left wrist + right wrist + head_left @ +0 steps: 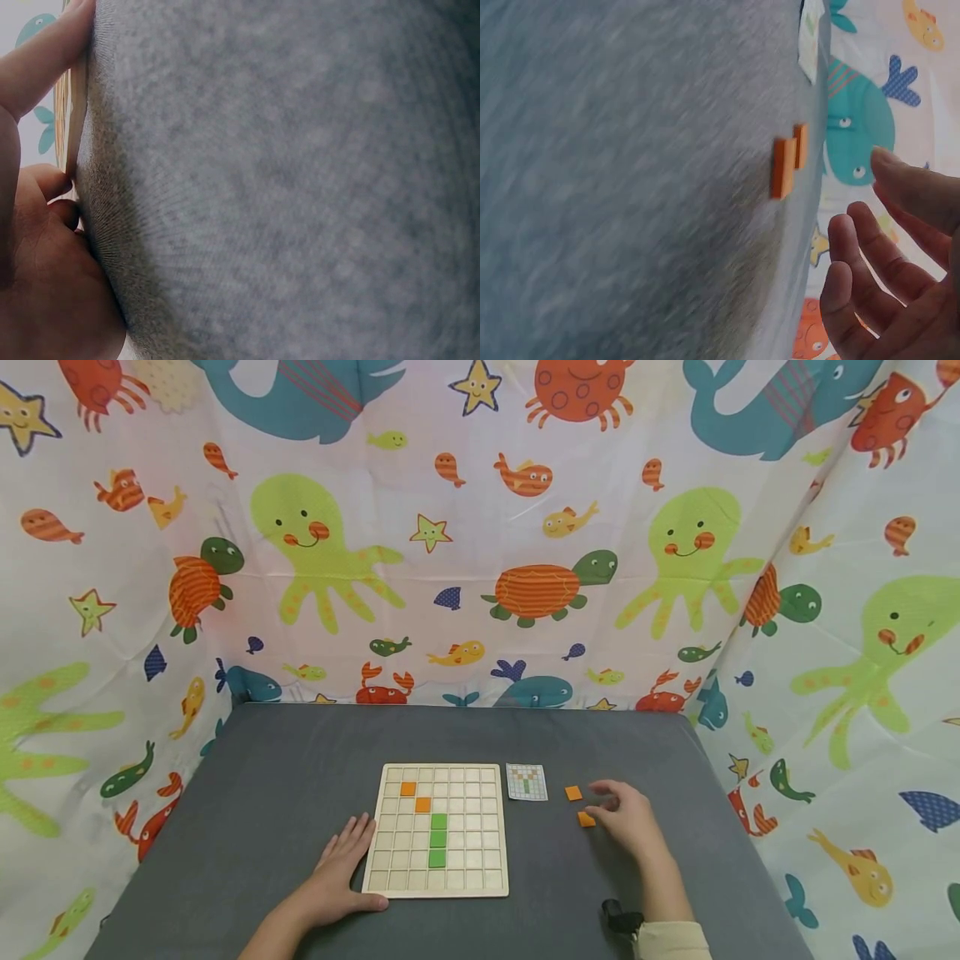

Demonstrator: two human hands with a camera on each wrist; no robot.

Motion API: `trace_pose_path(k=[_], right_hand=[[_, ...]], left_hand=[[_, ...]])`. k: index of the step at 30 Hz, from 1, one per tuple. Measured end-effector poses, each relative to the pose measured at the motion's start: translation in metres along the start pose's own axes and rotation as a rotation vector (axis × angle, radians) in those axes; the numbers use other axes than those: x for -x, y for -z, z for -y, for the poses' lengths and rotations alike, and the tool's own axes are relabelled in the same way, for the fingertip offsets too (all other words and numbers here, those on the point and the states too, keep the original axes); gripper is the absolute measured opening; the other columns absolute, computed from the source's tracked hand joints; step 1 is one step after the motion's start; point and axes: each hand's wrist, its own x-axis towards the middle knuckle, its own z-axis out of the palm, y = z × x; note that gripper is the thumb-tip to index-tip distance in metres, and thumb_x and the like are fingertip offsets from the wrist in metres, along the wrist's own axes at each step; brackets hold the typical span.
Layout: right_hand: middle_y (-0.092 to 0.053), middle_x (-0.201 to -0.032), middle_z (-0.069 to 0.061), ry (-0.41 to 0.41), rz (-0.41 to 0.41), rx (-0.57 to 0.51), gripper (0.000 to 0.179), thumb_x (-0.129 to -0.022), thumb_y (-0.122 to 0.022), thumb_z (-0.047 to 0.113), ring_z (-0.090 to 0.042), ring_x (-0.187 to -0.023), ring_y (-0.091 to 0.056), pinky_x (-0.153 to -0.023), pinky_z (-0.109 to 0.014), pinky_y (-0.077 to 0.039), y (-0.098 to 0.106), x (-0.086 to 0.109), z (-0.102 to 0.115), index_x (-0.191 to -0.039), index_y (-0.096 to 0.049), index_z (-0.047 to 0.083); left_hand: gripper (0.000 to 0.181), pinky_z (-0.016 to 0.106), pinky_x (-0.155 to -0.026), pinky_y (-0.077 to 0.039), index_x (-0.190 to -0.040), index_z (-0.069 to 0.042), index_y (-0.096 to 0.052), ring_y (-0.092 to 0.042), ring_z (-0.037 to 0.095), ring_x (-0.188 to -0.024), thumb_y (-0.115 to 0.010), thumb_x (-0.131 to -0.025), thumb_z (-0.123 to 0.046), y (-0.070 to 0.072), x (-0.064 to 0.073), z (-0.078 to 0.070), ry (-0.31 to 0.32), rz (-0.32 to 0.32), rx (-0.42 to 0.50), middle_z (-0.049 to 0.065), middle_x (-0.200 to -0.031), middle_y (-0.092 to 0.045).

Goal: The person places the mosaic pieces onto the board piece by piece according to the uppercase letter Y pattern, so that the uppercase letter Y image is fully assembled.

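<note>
A wooden grid board (472, 837) lies on the table. Two orange tiles, one upper left (408, 788) and one a step lower right (423, 804), sit in its cells, with three green tiles (438, 839) in a column below them. My left hand (347, 870) rests against the board's left side, fingers extended and thumb at the near-left corner; the left wrist view shows the board's edge (73, 127) by the fingers. Over two loose orange tiles, the farther (573, 792) and the nearer (586, 819), hovers my right hand (628, 817), fingers loosely bent and holding nothing.
A small printed card (527, 782) with a coloured grid pattern lies just right of the board. The grey table (300, 760) is bordered by a sea-animal curtain (480, 677) at the back and sides. A black strap (621, 917) is at the right wrist.
</note>
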Motion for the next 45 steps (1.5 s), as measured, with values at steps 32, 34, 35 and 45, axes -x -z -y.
trace_pose_path(k=[32,34,35,45], right_hand=[[-0.070,-0.100,-0.002,0.049,0.129,0.120,0.022,-0.084,-0.082,0.011,-0.012,-0.077,-0.060,-0.068,-0.035,-0.051,-0.011,-0.001,-0.016,-0.105,-0.077,0.013],[-0.069,-0.100,-0.002,0.055,0.132,0.129,0.022,-0.085,-0.081,0.012,-0.012,-0.077,-0.060,-0.068,-0.035,-0.051,-0.012,-0.001,-0.015,-0.106,-0.077,0.013],[-0.069,-0.100,-0.002,0.057,0.131,0.133,0.022,-0.085,-0.080,0.012,-0.011,-0.077,-0.059,-0.068,-0.034,-0.051,-0.013,-0.001,-0.016,-0.107,-0.077,0.013],[-0.067,-0.103,-0.003,0.146,0.082,0.124,0.024,-0.086,-0.080,0.012,-0.013,-0.083,-0.060,-0.077,-0.038,-0.054,-0.018,0.000,-0.006,-0.109,-0.076,0.012]], left_hand=[[0.134,0.060,-0.122,-0.003,-0.163,-0.010,-0.012,0.001,0.036,-0.157,-0.083,-0.066,-0.067,-0.004,-0.002,0.005,-0.003,-0.021,-0.005,0.012,-0.171,-0.004],[0.133,0.060,-0.122,-0.003,-0.163,-0.010,-0.013,0.001,0.036,-0.157,-0.083,-0.066,-0.068,-0.004,-0.002,0.005,-0.003,-0.020,-0.006,0.012,-0.171,-0.004],[0.133,0.060,-0.122,-0.003,-0.163,-0.010,-0.013,0.001,0.036,-0.157,-0.083,-0.066,-0.067,-0.003,-0.001,0.005,-0.004,-0.019,-0.005,0.012,-0.171,-0.004],[0.133,0.059,-0.122,-0.003,-0.163,-0.010,-0.012,0.002,0.036,-0.157,-0.081,-0.066,-0.070,-0.003,-0.001,0.004,-0.004,-0.013,-0.014,0.012,-0.171,-0.004]])
